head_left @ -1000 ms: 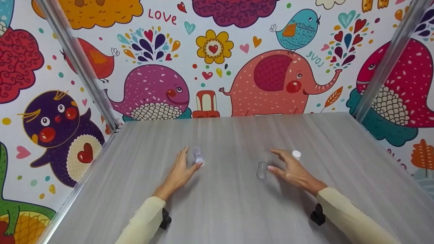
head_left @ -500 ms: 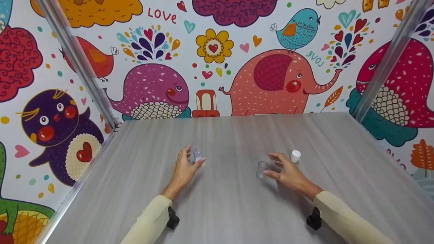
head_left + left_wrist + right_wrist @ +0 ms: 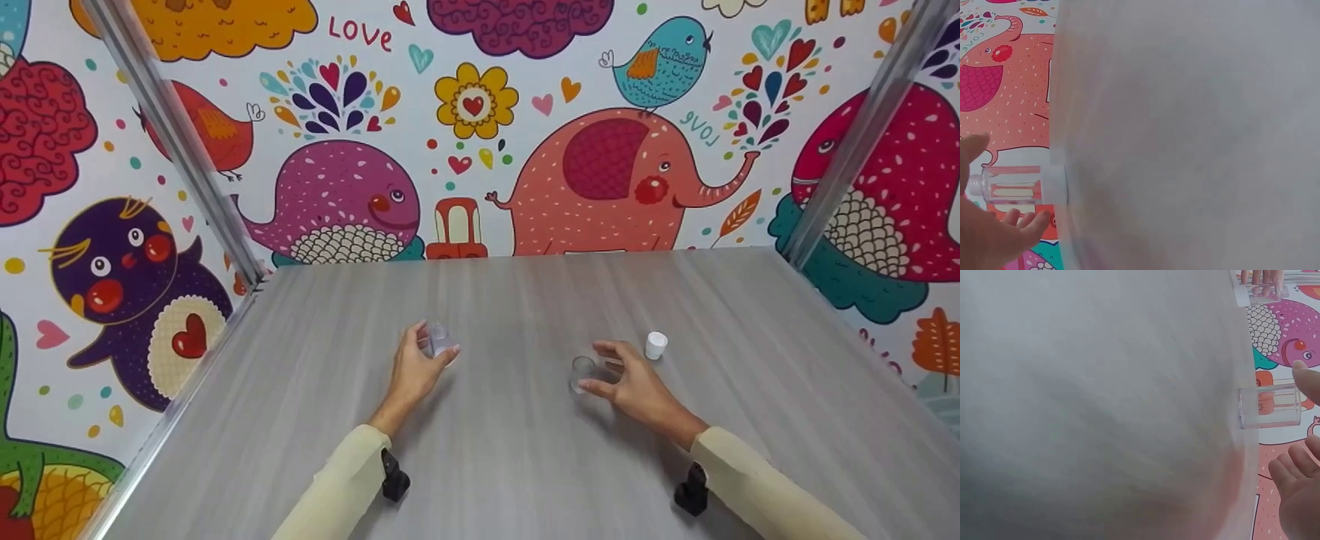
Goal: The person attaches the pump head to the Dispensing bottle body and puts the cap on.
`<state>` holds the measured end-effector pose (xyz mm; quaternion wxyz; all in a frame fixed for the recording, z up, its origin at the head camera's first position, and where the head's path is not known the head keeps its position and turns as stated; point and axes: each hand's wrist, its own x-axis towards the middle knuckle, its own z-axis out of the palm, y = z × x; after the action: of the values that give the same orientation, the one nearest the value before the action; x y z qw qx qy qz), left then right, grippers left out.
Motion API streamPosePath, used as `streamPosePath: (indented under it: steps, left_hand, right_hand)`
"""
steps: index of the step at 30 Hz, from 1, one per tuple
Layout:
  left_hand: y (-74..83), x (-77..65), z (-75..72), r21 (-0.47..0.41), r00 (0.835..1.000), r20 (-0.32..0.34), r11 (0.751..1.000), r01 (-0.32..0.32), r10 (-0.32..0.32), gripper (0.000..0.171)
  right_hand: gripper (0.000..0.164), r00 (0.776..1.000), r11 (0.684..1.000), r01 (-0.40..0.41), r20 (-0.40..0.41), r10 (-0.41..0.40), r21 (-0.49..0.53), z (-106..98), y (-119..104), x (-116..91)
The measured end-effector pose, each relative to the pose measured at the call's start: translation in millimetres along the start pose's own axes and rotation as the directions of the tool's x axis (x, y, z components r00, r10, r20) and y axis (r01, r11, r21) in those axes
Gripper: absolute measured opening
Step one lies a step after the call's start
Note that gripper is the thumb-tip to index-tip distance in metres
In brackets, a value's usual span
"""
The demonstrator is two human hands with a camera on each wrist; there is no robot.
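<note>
A clear bottle (image 3: pixel 439 341) stands upright on the table between the thumb and fingers of my left hand (image 3: pixel 413 369). In the left wrist view the bottle (image 3: pixel 1013 184) shows a threaded neck and a white base; gaps separate it from the fingers. My right hand (image 3: pixel 634 384) is spread around a clear, open-topped cylindrical cup (image 3: pixel 582 373). In the right wrist view the thumb is right by the rim of the cup (image 3: pixel 1272 406), and the bent fingers (image 3: pixel 1292 467) stand apart from its other side. Behind the right hand stands a small white cylindrical cap (image 3: pixel 656 345).
The grey wood-grain table (image 3: pixel 510 465) meets a back wall (image 3: pixel 465 172) printed with cartoon animals. Metal posts rise at the left (image 3: pixel 172 142) and right (image 3: pixel 855 135) back corners.
My left hand has shifted slightly right, its thumb and fingers now around the bottle. My right fingers have bent and drawn nearer the clear cup, leaving the white cap more exposed.
</note>
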<state>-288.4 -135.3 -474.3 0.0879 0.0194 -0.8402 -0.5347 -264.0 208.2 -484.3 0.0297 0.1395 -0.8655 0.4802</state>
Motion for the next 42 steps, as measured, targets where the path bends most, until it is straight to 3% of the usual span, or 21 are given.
streamPosePath:
  steps: [10,25,42]
  left_hand:
    - [-0.5,5.5,8.0,-0.005,0.998,-0.025,0.998,0.058,-0.058,0.072]
    - [0.8,11.1,13.1,-0.019,0.993,-0.095,0.998,0.067,-0.069,0.056]
    - [0.1,10.5,16.6,-0.017,0.992,-0.103,0.997,0.078,-0.079,0.039]
  right_hand:
    - [0.073,0.997,0.995,-0.073,-0.004,0.073,0.069,-3.6,1.1,-1.2]
    - [0.051,0.991,0.989,-0.042,-0.123,0.059,0.140,-6.7,2.6,-2.2]
    - [0.045,0.967,0.998,-0.049,-0.250,0.059,0.043,-15.5,10.3,-5.7]
